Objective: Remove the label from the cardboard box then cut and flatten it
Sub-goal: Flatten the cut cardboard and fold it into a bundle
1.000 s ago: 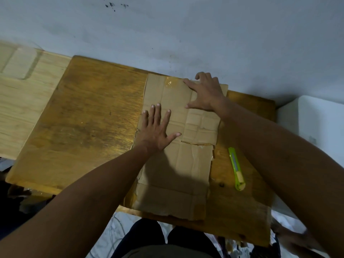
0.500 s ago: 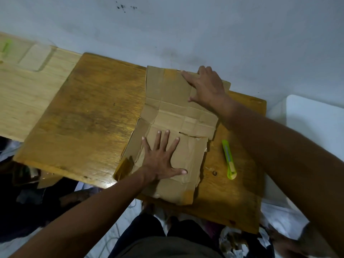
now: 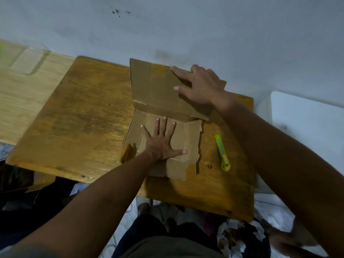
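Note:
The brown cardboard box (image 3: 189,133) lies cut open on the wooden table (image 3: 83,118). My left hand (image 3: 162,140) presses flat on its near part, fingers spread. The far panel (image 3: 154,90), with tape strips on it, is raised and folded toward me over a crease. My right hand (image 3: 199,86) rests on that panel's outer face near its right edge, fingers apart. A lime-green utility knife (image 3: 222,152) lies on the table just right of the cardboard, untouched. I see no label.
A lighter wooden surface (image 3: 24,90) adjoins the table on the left. A white block (image 3: 307,127) stands at the right. The wall (image 3: 186,34) runs right behind the table. Clutter and my legs show below the near edge.
The flat cardboard has been folded: my right hand brought the far panel up and over toward me. My left hand slid nearer along the sheet and still presses it down.

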